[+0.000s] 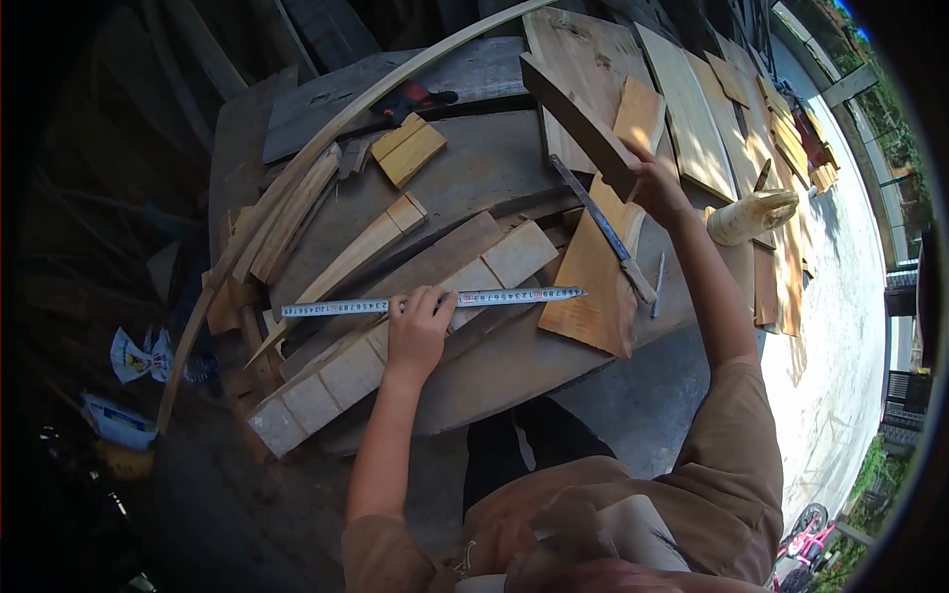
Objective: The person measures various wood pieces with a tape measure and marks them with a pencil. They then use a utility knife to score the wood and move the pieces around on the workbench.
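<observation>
My left hand (419, 321) is closed over a length of numbered measuring tape (341, 308). The tape lies across a long pale wooden beam (348, 374) marked with crosswise lines. My right hand (654, 185) grips the near end of a narrow dark wooden board (578, 121), which is raised and tilted above the table. Below this board lies a dark ruler-like bar (596, 219) with a wooden end piece. The tape's right end reaches over an orange-brown board (591, 314).
Curved wooden strips (326, 133) line the table's left side, near a small yellow block (408, 150). A thin pale stick or pen (658, 285) lies near the right edge, by a whitish container (743, 219). Flat boards (692, 124) are spread at the back right.
</observation>
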Available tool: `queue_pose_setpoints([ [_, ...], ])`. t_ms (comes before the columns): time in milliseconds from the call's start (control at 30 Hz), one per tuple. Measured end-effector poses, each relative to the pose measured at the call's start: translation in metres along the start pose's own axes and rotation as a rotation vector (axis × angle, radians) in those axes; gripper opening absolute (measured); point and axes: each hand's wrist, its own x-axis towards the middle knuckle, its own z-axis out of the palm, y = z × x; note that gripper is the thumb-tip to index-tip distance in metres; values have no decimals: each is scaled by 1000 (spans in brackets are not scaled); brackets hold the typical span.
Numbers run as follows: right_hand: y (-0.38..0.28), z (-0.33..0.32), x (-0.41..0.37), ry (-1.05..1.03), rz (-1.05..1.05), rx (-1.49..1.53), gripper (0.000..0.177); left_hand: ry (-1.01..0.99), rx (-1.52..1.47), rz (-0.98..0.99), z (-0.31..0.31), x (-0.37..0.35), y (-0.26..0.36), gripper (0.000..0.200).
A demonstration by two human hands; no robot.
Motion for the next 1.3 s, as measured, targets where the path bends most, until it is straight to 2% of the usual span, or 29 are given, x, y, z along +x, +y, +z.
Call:
queue_pose_setpoints([
  [67, 0, 10, -34, -135, -20, -2, 77, -33, -67, -85, 0, -1, 2, 28],
  [133, 11, 11, -55, -195, 10, 37, 82, -19, -73, -157, -2, 1, 3, 28],
  [200, 12, 18, -76, -244, 48, 26, 87, -39, -59, -102, -2, -2, 1, 28],
  [367, 8, 19, -90, -345, 49, 28, 85, -68, -12, -103, -9, -19, 11, 26],
  [433, 4, 26, -92, -353, 50, 13, 86, 89, -54, -176, -12, -23, 16, 38],
  [467, 2, 29, -92, -350, 49, 3, 87, 94, -53, -182, -14, -23, 18, 38],
  [533, 0, 36, -94, -351, 49, 5, 88, 0, -89, -513, -21, -23, 26, 49],
  [567, 0, 39, -94, -349, 50, 12, 89, 0, -92, -527, -23, -25, 26, 49],
  [633, 1, 45, -92, -361, 47, 23, 90, -257, -72, -676, -26, -29, 25, 49],
  [767, 4, 51, -82, -399, 53, 34, 91, -325, -45, -738, -30, -40, 24, 35],
  [833, 0, 54, -82, -400, 58, 6, 89, -317, -136, -759, -55, -50, 19, 26],
  [933, 1, 50, -77, -384, 38, -52, 88, -103, -280, -820, -86, -95, -5, 23],
  [967, 0, 52, -73, -386, 44, -50, 88, -56, -387, -907, -99, -108, -8, 19],
  [1000, 1, 55, -69, -439, 41, -84, 88, 114, -426, -901, -103, -125, -8, 18],
  [1033, 2, 58, -66, -489, 37, -118, 88, 175, -399, -820, -96, -150, -17, 18],
  [1067, 2, 64, -64, -486, 44, -110, 88, 164, -397, -821, -93, -173, -21, 18],
  [1133, -1, 88, -55, -684, 45, -112, 80, 157, -539, -1062, -96, -198, -25, 19],
  [1267, 20, 124, -33, -831, 54, -128, 68, 222, -453, -1168, -117, -197, -28, 24],
  [1300, 21, 134, -29, -836, 59, -120, 68, 365, -493, -1133, -120, -183, -25, 24],
])
